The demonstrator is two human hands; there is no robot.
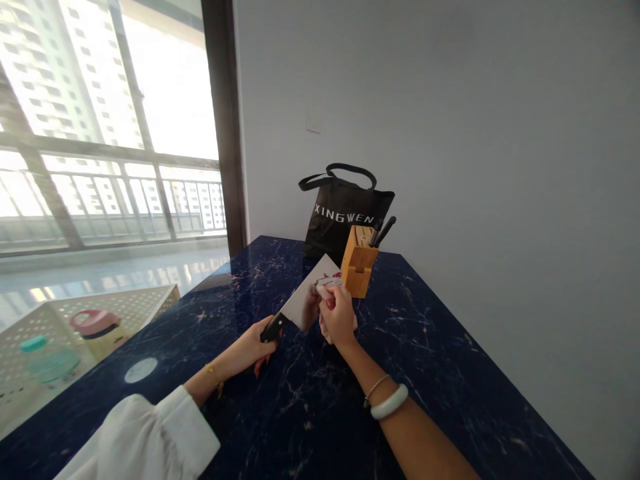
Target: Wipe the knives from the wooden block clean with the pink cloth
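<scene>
My left hand [260,343] is closed around the black handle of a cleaver [300,303], which I hold tilted above the dark blue marble table. The broad, shiny blade points up and away to the right. My right hand [339,317] grips a crumpled light cloth [325,330] with reddish patches and presses it against the blade's right side. Part of the cloth is hidden by my fingers. Just beyond my right hand stands a wooden knife block [356,270] with black-handled tools [384,231] in its top.
Behind the block a black tote bag [333,220] leans near the grey wall. A white perforated basket [155,301] at the left holds a pink-lidded container [100,325] and a teal-capped bottle [47,360]. A white round spot [141,370] shows on the table [430,373].
</scene>
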